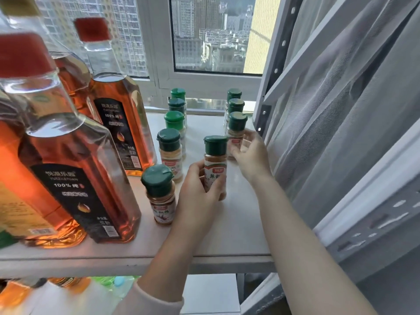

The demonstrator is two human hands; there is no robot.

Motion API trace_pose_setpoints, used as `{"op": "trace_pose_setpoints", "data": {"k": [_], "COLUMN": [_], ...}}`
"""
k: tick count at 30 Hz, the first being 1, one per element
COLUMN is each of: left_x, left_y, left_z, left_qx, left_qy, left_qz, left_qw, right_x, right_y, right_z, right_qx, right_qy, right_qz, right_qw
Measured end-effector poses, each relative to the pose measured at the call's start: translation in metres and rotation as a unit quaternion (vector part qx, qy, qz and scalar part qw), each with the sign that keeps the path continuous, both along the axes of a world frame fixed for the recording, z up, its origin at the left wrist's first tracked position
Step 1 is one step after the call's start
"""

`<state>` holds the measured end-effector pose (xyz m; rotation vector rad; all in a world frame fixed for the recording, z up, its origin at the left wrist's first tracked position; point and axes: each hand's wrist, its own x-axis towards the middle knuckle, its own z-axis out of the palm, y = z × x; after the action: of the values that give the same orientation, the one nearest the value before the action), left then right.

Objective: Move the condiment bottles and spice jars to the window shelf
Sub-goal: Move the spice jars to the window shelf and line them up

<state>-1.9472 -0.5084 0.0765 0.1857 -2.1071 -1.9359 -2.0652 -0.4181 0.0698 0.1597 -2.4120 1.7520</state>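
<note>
On the pale window shelf (238,223) my left hand (197,189) grips a green-capped spice jar (215,160) that stands upright near the middle. My right hand (250,155) holds another green-capped spice jar (236,130) at the right side, fingers curled round its body. Behind it stand two more jars (235,104) in a row. A left row of several green-capped jars (169,144) runs toward the window, the nearest one (159,192) beside my left wrist. Tall amber condiment bottles with red caps (56,155) fill the shelf's left side.
A window frame (204,80) closes the back of the shelf. Grey mesh curtain (341,110) and a perforated metal upright (266,114) hem in the right side. Below the shelf edge more bottles (68,289) and a white surface (211,289) show.
</note>
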Motion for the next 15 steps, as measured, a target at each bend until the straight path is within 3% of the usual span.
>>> {"op": "trace_pose_setpoints", "data": {"k": [10,15], "left_x": [-0.017,-0.031], "left_y": [0.004,0.016], "left_z": [0.001,0.002], "left_qx": [-0.021,-0.070], "left_qy": [-0.034,-0.035], "left_qz": [0.007,-0.002], "left_qw": [0.999,0.997], "right_x": [0.002,0.035], "right_y": [0.006,0.020], "right_z": [0.007,0.034], "right_qx": [0.046,-0.043], "right_qy": [0.003,0.093], "right_qz": [-0.074,-0.151], "right_qw": [0.996,0.983]}}
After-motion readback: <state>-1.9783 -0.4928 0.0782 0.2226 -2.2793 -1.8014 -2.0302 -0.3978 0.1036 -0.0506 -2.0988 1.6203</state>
